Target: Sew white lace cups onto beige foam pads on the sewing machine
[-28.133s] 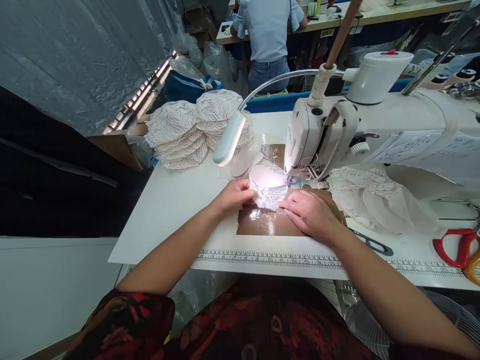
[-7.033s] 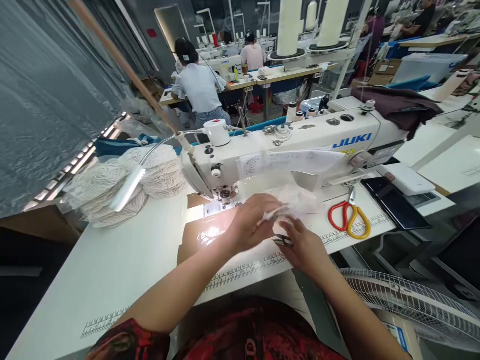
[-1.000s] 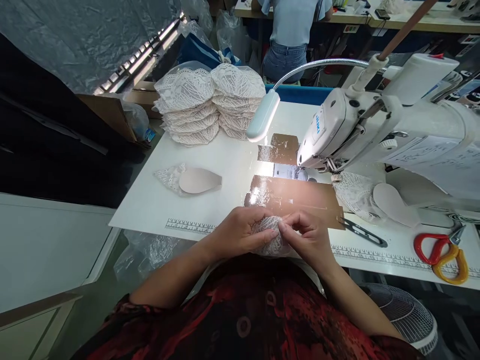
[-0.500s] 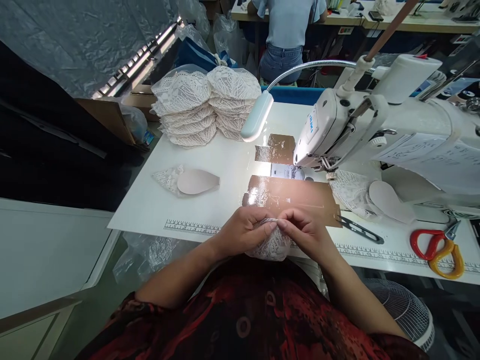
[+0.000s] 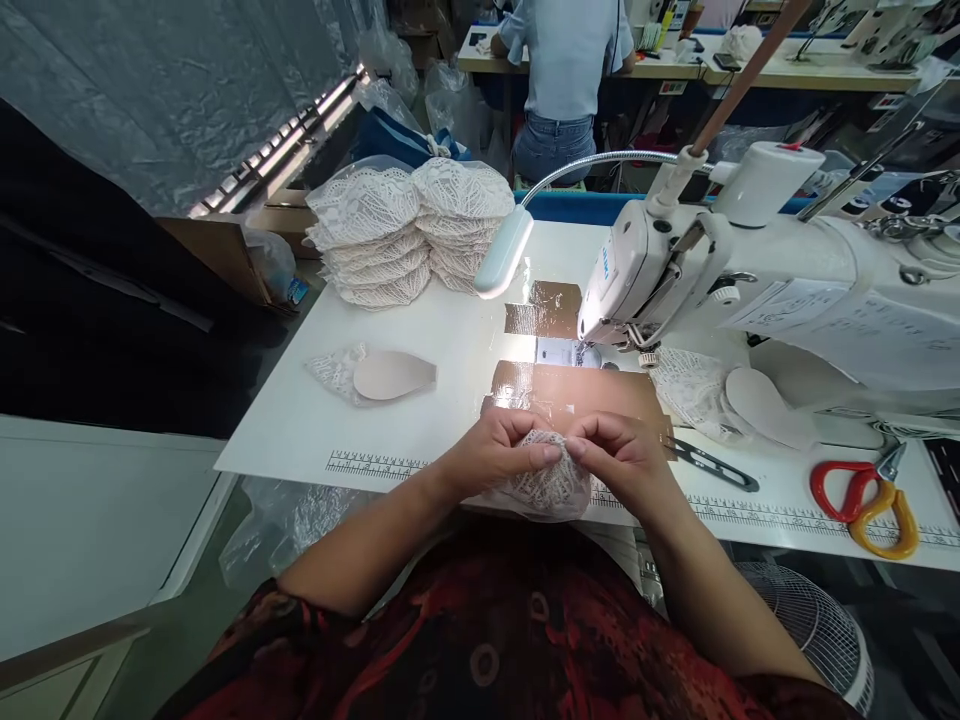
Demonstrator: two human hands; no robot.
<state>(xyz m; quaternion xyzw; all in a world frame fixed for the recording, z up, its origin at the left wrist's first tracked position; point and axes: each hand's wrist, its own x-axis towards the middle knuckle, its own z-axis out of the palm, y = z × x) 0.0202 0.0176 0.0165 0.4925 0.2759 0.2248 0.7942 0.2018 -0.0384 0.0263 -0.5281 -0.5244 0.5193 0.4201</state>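
A white lace piece (image 5: 551,485) is held at the table's front edge, between my two hands. My left hand (image 5: 499,455) pinches its upper left edge between thumb and fingers. On the other side my right hand (image 5: 619,455) pinches the upper right edge, a small gap from the left fingertips. Just beyond the hands is a brown taped sheet (image 5: 592,392), in front of the sewing machine (image 5: 637,265). A lace piece (image 5: 334,372) with a smooth beige oval pad (image 5: 394,376) lies to the left on the table.
Stacked lace cups (image 5: 375,235) stand at the back left. Right of my hands are a black thread snipper (image 5: 716,467), scissors (image 5: 870,500) and another lace piece (image 5: 690,385) with a pad. A lamp (image 5: 506,250) hangs over the table. A person (image 5: 566,70) sits beyond.
My fingertips have moved slightly apart, and more of the lace shows between them. The camera view has shifted a little.
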